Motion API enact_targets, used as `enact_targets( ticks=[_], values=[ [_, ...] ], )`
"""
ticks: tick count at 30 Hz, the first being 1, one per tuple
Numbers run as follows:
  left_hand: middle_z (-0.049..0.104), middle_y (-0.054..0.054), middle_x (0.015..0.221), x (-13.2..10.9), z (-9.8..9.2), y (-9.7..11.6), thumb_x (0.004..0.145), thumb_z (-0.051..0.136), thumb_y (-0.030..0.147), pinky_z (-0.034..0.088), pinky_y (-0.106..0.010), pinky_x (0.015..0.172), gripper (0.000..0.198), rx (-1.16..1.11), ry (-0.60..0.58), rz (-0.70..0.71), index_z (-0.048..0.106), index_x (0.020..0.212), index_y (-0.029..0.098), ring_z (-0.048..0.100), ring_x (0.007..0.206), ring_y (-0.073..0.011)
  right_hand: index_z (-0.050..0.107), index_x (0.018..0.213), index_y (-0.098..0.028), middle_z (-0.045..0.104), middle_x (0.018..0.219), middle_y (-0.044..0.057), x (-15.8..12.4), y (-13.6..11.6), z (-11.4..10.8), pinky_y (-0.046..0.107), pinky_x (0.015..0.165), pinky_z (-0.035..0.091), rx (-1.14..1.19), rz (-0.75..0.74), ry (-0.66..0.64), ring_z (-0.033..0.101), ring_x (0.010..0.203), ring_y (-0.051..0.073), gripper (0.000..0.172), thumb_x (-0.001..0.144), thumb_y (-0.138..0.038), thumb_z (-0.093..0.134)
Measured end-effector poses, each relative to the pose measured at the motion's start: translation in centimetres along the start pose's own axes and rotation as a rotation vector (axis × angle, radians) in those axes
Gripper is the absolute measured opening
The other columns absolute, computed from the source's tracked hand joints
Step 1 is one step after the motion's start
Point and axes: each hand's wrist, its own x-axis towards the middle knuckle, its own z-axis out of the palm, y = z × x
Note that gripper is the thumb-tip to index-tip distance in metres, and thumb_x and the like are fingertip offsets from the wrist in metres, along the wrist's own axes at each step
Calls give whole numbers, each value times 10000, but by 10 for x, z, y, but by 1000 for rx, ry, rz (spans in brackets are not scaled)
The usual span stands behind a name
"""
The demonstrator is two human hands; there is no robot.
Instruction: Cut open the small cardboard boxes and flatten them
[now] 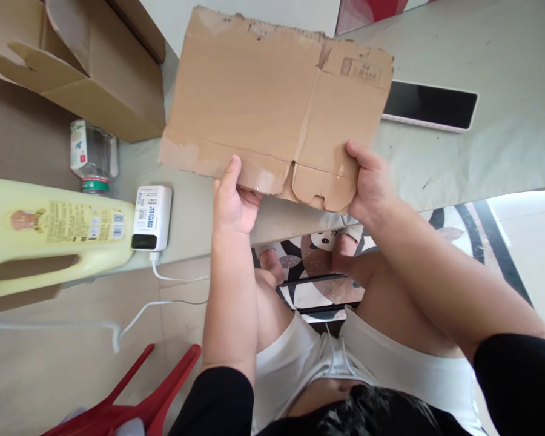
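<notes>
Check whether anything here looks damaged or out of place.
Yes: the cardboard sheet, held between the left hand and the right hand, looks worn. Its far edge is ragged and scuffed, and creases run across it, as if roughly torn. Nothing else clearly stands out.

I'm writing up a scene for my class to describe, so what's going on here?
A seated person holds a flat, creased piece of cardboard with both hands: the left hand at its near edge, the right hand at its near right corner. It's held at the table, overlapping a phone in this view. To the left are a cardboard box, a clear bottle and a yellow jug.
</notes>
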Motion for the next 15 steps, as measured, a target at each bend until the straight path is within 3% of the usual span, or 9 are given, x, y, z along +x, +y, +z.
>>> enact_targets(
  ticks=[3, 6, 10, 12, 15],
  values=[
    [746, -59, 1113, 2, -2, -1, 898, 670, 324, 576, -380, 1018, 127, 41, 18, 33, 616, 938, 217, 672, 1223, -241, 611, 1090, -240, 713, 1067, 44, -8, -8, 11, 420, 881, 586, 149, 57, 19, 663, 1143, 250, 423, 812, -557, 632],
    [745, -33, 1045, 8, -8, -1, 875, 683, 285, 556, -370, 1047, 128, 9, 71, 106, 585, 923, 219, 680, 1197, -217, 626, 992, -213, 688, 890, 26, -24, -18, 21, 332, 733, 572, 125, 100, -42, 686, 908, 202, 420, 720, -505, 757],
    [750, -29, 1086, 16, -16, 1, 831, 688, 257, 561, -332, 1023, 128, -26, 73, 145, 602, 921, 224, 669, 1206, -204, 568, 708, -188, 519, 570, -40, -41, -35, 29, 219, 430, 364, 38, 221, -120, 486, 494, 76, 358, 595, -388, 842],
    [752, -28, 1079, 18, -15, 2, 844, 678, 305, 571, -320, 996, 125, -50, 37, 130, 627, 924, 223, 660, 1223, -210, 544, 653, -187, 467, 498, -55, -46, -46, 29, 208, 379, 309, 63, 272, -104, 420, 417, 55, 367, 576, -391, 839],
    [737, -21, 861, 17, -9, 7, 934, 537, 427, 604, -283, 833, 239, -92, 50, 58, 645, 887, 219, 697, 1134, -204, 571, 673, -187, 483, 481, -60, -52, -63, 17, 178, 334, 247, 103, 279, -28, 366, 357, 27, 377, 547, -410, 847]
  ],
)
